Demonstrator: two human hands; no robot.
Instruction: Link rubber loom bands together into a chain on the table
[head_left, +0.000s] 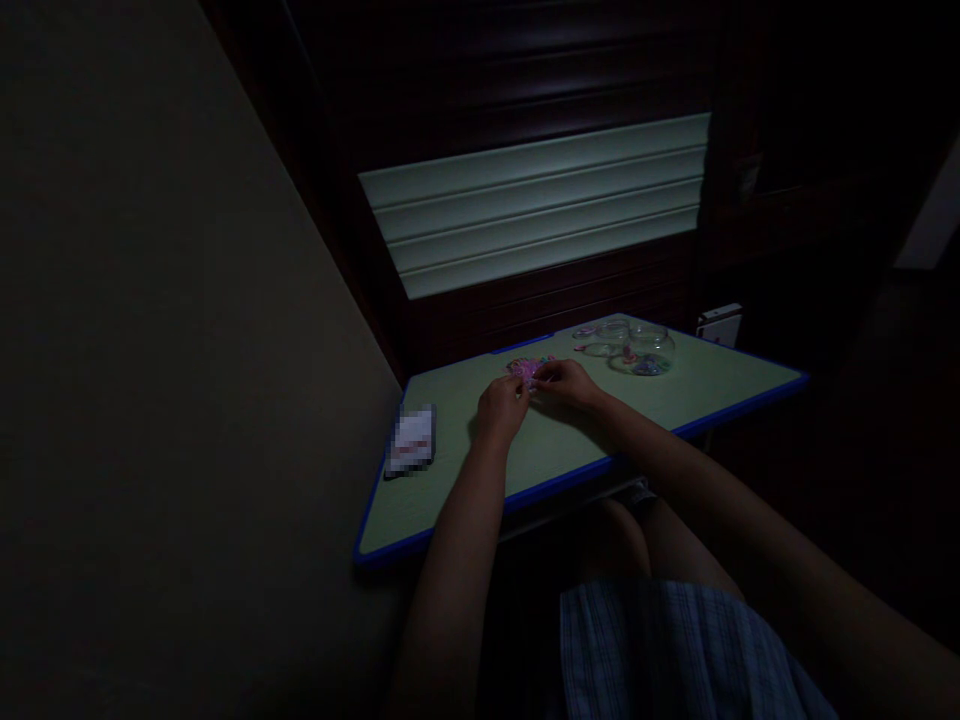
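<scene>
A small green table with a blue rim (570, 480) stands in front of me in a dim room. My left hand (501, 406) and my right hand (570, 384) meet near the table's far middle. Both have their fingers pinched on a small pink and purple object (527, 371) that lies between them on the tabletop. The room is too dark to make out what that object is. Just beyond my right hand lie a few clear glass or plastic round pieces (637, 350) with pink bits among them.
A dark phone-like slab with a blurred white face (412, 441) lies at the table's left end. A white box (720, 325) sits past the far right corner. A plain wall runs along the left. A dark slatted shutter with a lit band stands behind.
</scene>
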